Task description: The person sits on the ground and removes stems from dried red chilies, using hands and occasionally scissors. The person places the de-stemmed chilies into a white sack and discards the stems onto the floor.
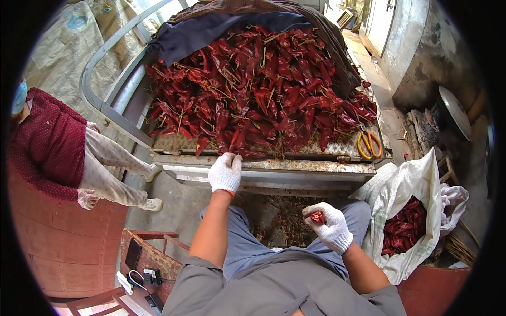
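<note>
Head view: right hand (333,229), fingers closed round a red pepper (317,217). Left hand (225,174) at the heap's (269,100) near edge; can't tell whether fingers pinch. White sack (421,176) part-filled; far more peppers lie unsacked.

Your gloved left hand (225,174) at front lip of metal bed (305,166), fingertips at near edge of red pepper heap (258,84). Your gloved right hand (329,226) lower, gripping red pepper (317,217). Orange-handled scissors (376,144) on bed's right corner. White sack (431,184) beside your right knee (358,213), peppers (405,227) inside. Co-worker (55,139) standing at your left.
</note>
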A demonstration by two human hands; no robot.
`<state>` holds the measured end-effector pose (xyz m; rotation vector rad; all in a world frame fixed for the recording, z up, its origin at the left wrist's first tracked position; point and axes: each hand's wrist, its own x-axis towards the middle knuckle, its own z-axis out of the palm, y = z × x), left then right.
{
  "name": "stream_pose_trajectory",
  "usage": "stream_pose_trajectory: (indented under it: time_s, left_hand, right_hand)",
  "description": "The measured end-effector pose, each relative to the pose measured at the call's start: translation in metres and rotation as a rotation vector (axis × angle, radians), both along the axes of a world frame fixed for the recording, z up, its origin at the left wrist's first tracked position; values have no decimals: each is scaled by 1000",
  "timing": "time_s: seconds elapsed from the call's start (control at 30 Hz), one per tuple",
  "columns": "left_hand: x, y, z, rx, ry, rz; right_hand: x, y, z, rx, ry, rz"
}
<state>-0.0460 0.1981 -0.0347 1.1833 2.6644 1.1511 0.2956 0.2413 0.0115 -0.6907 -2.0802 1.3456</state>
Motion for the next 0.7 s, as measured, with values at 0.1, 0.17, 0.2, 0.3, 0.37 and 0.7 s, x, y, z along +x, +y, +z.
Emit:
stream_pose_trajectory:
  time_s: [0.1,0.17,0.2,0.3,0.37,0.7]
  left_hand:
    - [13,-9,10,168,101,-117]
    - [34,-18,29,175,101,-214]
    - [48,-26,42,162,123,-277]
    - [81,-47,68,-66,124,-596]
    - [98,-56,83,-134,48,-750]
    - [117,-70,58,209,-425,-788]
  right_hand:
    - [-3,2,0,159,21,-37]
    - [-5,6,7,292,41,-63]
    - [-10,9,16,373,65,-51]
    - [-26,17,40,611,64,37]
    - [-35,22,51,749,34,81]
    - [-32,16,20,398,-263,267]
